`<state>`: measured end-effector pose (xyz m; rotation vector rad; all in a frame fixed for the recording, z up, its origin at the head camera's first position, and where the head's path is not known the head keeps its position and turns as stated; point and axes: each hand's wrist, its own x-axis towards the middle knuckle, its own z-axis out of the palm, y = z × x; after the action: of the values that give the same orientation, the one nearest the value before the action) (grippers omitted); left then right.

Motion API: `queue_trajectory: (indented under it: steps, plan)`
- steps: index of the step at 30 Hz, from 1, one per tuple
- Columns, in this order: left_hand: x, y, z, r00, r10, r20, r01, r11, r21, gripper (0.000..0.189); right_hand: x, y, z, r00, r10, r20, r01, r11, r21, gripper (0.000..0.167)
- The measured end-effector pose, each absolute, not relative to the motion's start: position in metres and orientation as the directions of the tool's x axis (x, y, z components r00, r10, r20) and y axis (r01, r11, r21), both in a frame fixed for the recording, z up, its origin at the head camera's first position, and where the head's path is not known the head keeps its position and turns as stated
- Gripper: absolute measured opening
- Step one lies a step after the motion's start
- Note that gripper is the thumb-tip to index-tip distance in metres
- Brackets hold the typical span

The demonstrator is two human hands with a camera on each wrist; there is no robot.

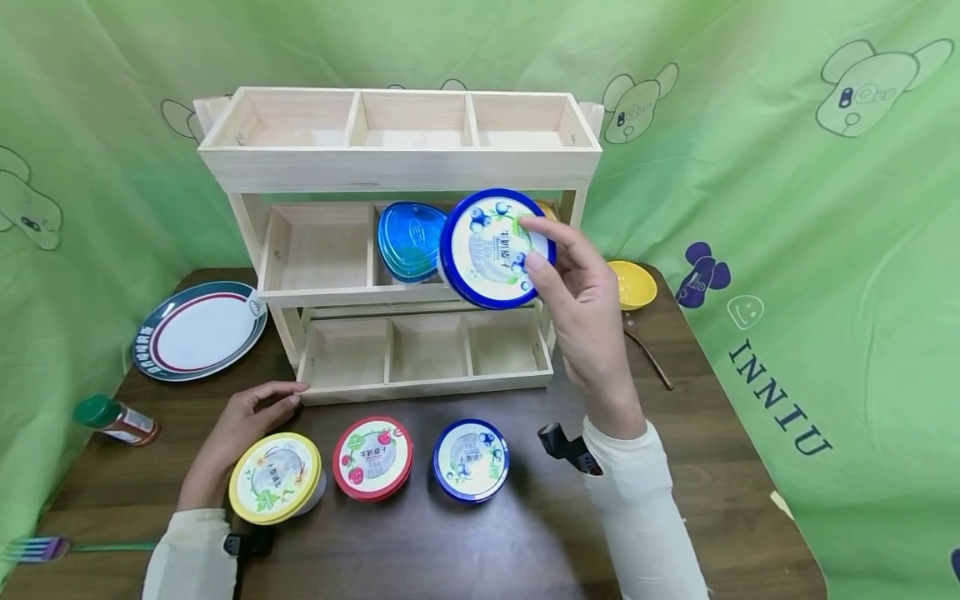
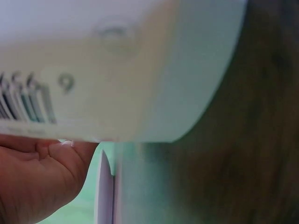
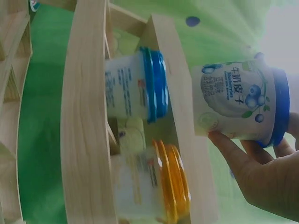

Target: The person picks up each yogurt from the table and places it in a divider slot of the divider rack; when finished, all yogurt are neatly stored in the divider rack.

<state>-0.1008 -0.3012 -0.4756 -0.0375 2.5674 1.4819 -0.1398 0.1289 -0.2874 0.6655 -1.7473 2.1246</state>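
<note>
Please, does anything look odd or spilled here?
A pale patch on the right edge of the table breaks the dark wood; chip or sticker, I cannot tell. The fork seems to overhang the left edge. No spill shows; the held tub looks intact.

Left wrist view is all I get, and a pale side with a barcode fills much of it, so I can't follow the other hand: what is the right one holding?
Observer: The right hand grips a blueberry tub with a dark blue lid, in front of the middle tier.

Operator: What stands on that tier?

Observer: A tub with a lighter blue lid, next to a tub with an orange lid.

Operator: And on the table, in front of the rack?

Observer: Three more tubs; in the head view, from left to right, a yellow-lidded tub, a red-lidded tub and a blue-lidded tub.
</note>
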Motion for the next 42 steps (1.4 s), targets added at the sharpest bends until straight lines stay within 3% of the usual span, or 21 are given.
queue_trajectory:
  steps: [14, 27, 42]
  plan:
    - [-0.101, -0.303, -0.475, -0.987, 0.072, -0.144, -0.089, 0.499, 0.862, 0.039, -0.148, 0.082, -0.291, -0.780, -0.055, 0.624, -0.598, -0.232, -0.767, 0.039]
    - [-0.100, -0.303, -0.474, -0.989, 0.074, -0.129, -0.075, 0.499, 0.863, 0.039, -0.161, 0.033, -0.289, -0.774, -0.151, 0.615, -0.553, -0.313, -0.772, 0.039]
    - [-0.099, -0.302, -0.475, -0.979, 0.073, -0.189, -0.140, 0.424, 0.895, 0.040, -0.177, -0.012, -0.303, -0.809, -0.235, 0.539, -0.480, -0.265, -0.836, 0.043]
